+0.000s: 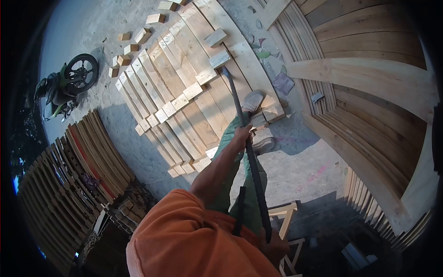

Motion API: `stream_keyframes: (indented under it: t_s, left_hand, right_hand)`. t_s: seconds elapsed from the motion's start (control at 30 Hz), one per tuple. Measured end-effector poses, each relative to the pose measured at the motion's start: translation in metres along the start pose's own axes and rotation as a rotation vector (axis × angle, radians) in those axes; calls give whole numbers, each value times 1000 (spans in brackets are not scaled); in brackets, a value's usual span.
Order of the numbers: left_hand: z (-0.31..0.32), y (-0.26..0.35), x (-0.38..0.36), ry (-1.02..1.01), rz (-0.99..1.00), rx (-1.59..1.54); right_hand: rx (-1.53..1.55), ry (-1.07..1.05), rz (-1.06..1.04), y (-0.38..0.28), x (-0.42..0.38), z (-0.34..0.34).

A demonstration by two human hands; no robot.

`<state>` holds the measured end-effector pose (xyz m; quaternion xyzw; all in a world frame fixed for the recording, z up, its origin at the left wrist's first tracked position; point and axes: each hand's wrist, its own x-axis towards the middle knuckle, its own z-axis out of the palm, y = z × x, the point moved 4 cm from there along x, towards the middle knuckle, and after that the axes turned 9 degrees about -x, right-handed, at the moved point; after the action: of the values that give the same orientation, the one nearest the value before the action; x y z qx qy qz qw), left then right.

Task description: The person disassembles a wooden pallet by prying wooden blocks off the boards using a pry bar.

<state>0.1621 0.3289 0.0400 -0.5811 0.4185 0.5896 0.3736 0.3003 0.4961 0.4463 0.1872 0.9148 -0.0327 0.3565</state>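
The left hand [242,134] was closed round the middle of a long iron bar [247,147], the right hand [275,244] gripping its near end; its tip met a block [219,59] on the pallet [194,87].

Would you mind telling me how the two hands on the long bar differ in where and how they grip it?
The left hand grips the bar partway along, arm stretched forward in sunlight; the right hand holds the near end, close to the body, in shade. The left hand shows clearly, while the right hand is partly hidden behind the orange sleeve. Both are closed around the same bar.
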Motion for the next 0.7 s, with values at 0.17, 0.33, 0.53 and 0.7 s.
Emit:
stream_keyframes:
  t_s: [0.17, 0.33, 0.53, 0.7]
  left_hand:
    - [14, -35, 34, 180, 110, 142]
    - [55, -90, 41, 367, 183, 213]
    - [84, -92, 42, 322, 133, 199]
    - [44, -66, 33, 252, 194, 205]
  right_hand:
    - [81, -66, 78, 38, 27, 69]
    - [101, 128, -54, 154, 50, 193]
    - [95, -25, -9, 174, 82, 141]
    - [260, -143, 70, 102, 37, 85]
